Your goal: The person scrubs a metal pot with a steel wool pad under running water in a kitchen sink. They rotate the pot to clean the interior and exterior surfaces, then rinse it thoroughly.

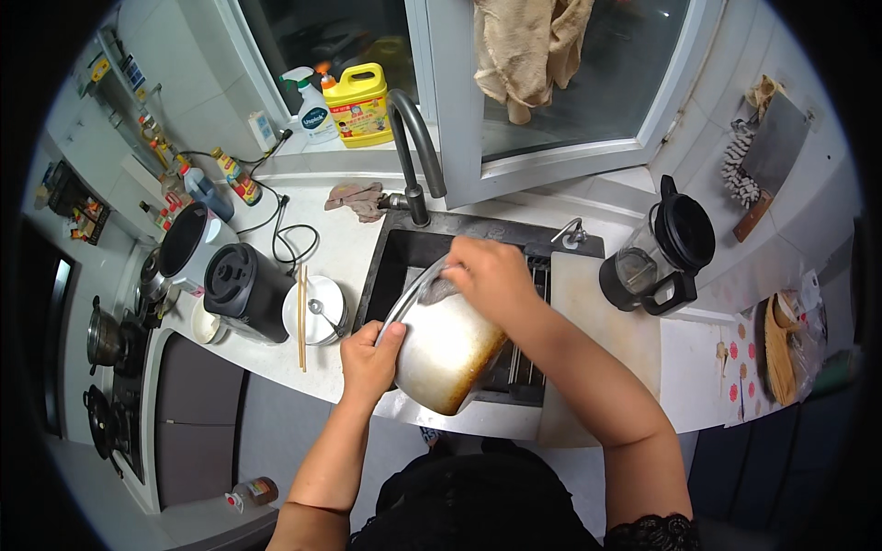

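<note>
A metal pot (447, 354) is tilted on its side over the dark sink (386, 262). Brown burn marks stain its outer wall near the base. My left hand (371, 360) grips the pot's rim, thumb on the outside. At the upper part of the rim, my right hand (489, 277) is closed on a crumpled grey rag (437, 289), pressing it to the metal. The pot's inside faces away and is hidden. Behind the sink rises a dark, curved faucet (411, 151).
Left of the sink stand a white bowl (333, 298) with a spoon, chopsticks (302, 317) and a black appliance (243, 292). On the right are a cutting board (597, 335) and a blender jug (657, 248). A yellow jug (358, 106) and a spray bottle (312, 110) stand by the window.
</note>
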{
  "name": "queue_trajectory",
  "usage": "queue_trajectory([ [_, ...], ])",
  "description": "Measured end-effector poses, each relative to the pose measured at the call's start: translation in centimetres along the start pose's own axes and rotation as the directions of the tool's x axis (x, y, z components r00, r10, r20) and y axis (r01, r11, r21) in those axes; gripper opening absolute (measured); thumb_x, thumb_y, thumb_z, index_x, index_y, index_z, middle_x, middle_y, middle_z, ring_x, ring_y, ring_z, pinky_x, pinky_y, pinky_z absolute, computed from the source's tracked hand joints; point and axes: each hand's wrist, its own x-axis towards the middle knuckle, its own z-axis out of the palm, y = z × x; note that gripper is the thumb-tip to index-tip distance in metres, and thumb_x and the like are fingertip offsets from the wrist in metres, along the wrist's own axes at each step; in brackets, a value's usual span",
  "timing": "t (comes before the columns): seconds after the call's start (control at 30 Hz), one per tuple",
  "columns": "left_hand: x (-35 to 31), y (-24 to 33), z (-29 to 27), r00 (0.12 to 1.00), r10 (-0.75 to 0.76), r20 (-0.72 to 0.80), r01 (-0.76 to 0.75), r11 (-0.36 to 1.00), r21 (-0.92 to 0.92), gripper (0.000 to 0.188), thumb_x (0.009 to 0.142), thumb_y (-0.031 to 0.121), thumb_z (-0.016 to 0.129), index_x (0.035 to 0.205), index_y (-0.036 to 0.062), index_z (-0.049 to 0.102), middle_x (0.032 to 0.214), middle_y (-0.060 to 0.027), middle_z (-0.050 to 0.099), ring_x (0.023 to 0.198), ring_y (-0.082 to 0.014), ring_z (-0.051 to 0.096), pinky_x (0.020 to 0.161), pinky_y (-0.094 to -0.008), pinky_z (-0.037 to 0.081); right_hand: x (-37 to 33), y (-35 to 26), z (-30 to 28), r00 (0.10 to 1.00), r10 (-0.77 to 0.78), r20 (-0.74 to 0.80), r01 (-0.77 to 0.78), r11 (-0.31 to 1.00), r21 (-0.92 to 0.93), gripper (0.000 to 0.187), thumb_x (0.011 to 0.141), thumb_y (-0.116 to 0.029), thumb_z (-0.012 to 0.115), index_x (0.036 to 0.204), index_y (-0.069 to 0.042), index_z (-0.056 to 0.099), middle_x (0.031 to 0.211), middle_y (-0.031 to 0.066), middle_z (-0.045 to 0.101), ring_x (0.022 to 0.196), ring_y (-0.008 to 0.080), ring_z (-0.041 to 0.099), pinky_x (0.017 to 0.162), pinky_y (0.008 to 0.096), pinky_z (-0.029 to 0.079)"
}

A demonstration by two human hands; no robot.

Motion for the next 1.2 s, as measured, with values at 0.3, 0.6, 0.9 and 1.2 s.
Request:
queue_trajectory([
  [0.3,0.0,-0.8,-0.1,0.999,0.005,0.046,-0.006,1.000,0.013,0.039,0.090,0.029,0.063,0.066,-0.0001,0.057,0.054,0.0030,0.048,0.054,-0.0043,0.040,0.047,-0.0242,0.034,-1.3,-3.6,0.4,0.949,-0.314,0.013,0.311,0.936,-0.165,0.018,0.073,-0.015,0.069,0.077,-0.010,0.051,0.072,0.0058,0.058,0.072,0.0243,0.062,0.061,0.0372,0.050],
  [0.6,0.6,0.3,-0.3,0.996,-0.079,0.037,0.085,0.979,-0.188,0.038,0.092,0.029,0.060,0.065,0.0033,0.057,0.059,0.0055,0.048,0.055,-0.0035,0.039,0.048,-0.0225,0.032,1.2,0.3,-1.6,0.992,-0.099,0.082,0.111,0.983,-0.150,0.028,0.077,-0.013,0.066,0.105,-0.009,0.067,0.087,0.0086,0.066,0.079,0.0256,0.063,0.071,0.0366,0.052],
  [0.9,0.6,-0.4,-0.7,0.994,-0.095,0.048,0.103,0.975,-0.198,0.036,0.093,0.029,0.060,0.068,0.0026,0.057,0.062,0.0057,0.050,0.057,-0.0036,0.040,0.049,-0.0224,0.032,1.3,0.1,-0.4,0.952,-0.277,0.130,0.301,0.926,-0.229,0.019,0.077,-0.016,0.065,0.094,-0.011,0.071,0.079,0.0054,0.064,0.082,0.0224,0.062,0.072,0.0345,0.051],
  [1.2,-0.1,-1.1,0.0,0.992,-0.078,0.095,0.095,0.975,-0.203,0.037,0.093,0.029,0.060,0.066,0.0032,0.055,0.061,0.0065,0.047,0.057,-0.0036,0.037,0.049,-0.0228,0.030,0.5,-3.4,-0.9,0.921,-0.324,0.216,0.377,0.883,-0.279,0.012,0.075,-0.013,0.065,0.085,-0.011,0.070,0.077,0.0022,0.058,0.081,0.0208,0.059,0.066,0.0343,0.052],
])
